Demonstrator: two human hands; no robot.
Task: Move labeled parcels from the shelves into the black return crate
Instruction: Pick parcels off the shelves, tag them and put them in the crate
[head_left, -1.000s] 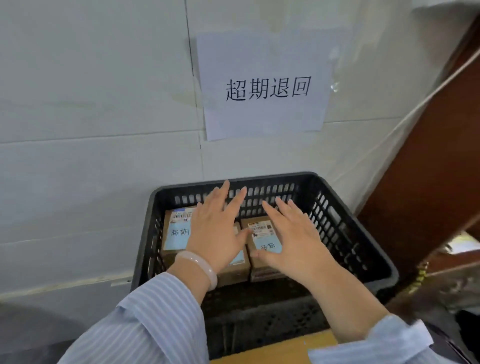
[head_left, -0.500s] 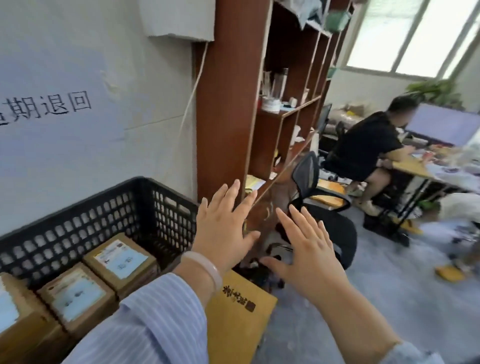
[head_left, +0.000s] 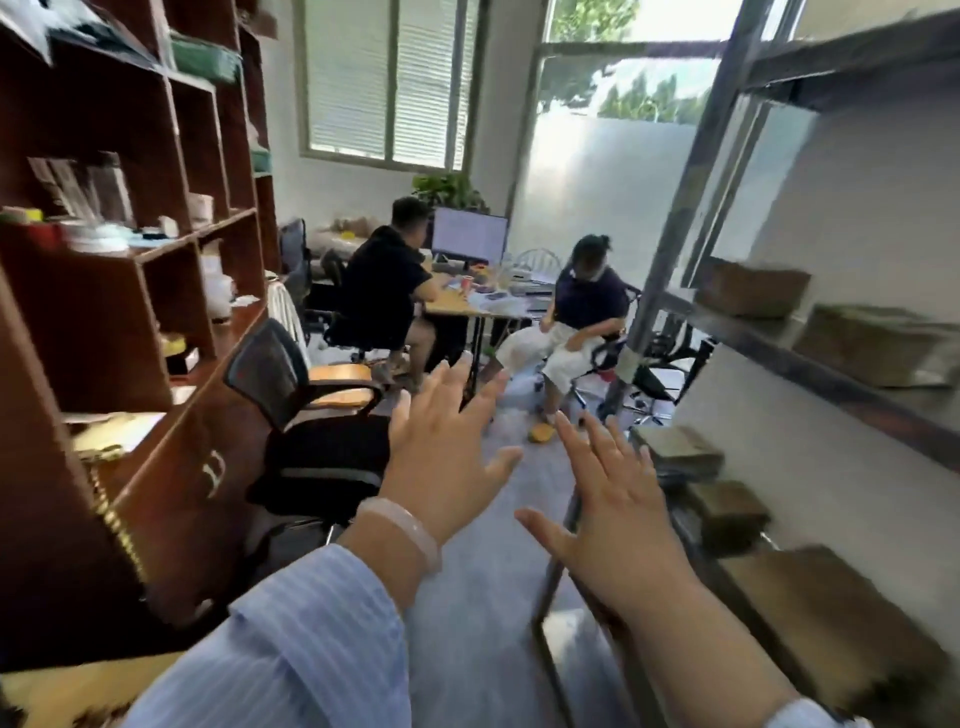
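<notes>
At mid-frame, low: both hands raised in the air over the floor, palms away from the camera, nothing between them.
Left hand (head_left: 441, 457): fingers spread wide and pointing toward 12 o'clock, thumb out toward 3 o'clock; it grips nothing and touches nothing.
Left wrist: a pale bangle (head_left: 402, 535) sits just above the cuff of a blue striped sleeve (head_left: 291, 649).
Right hand (head_left: 615, 512): likewise fully spread, fingers angled toward 11 o'clock, thumb out toward 9 o'clock; it has hold of nothing.
Gap between hands: near each other but apart, thumbs pointing at one another.
Parcels (head_left: 826, 618): brown boxes lie on the tiers of a metal shelf rack (head_left: 649, 291) at 3 to 5 o'clock; more sit higher at 2 o'clock; all are blurred, and no labels can be read. The right hand is close to the lower boxes but not touching them.
Black return crate: out of view, so its place cannot be told.
Wooden bookcase (head_left: 156, 291): dark brown, at 9 o'clock, its compartments holding small items too blurred to name.
Office chair (head_left: 311, 415): black with wooden armrests, at 10 o'clock from the left hand, just beside the bookcase.
Background at 12 o'clock: two seated people (head_left: 387, 296) at a desk with a lit monitor (head_left: 470, 236), under windows (head_left: 384, 78) with blinds.
Floor (head_left: 483, 623): grey, bare beneath the hands.
</notes>
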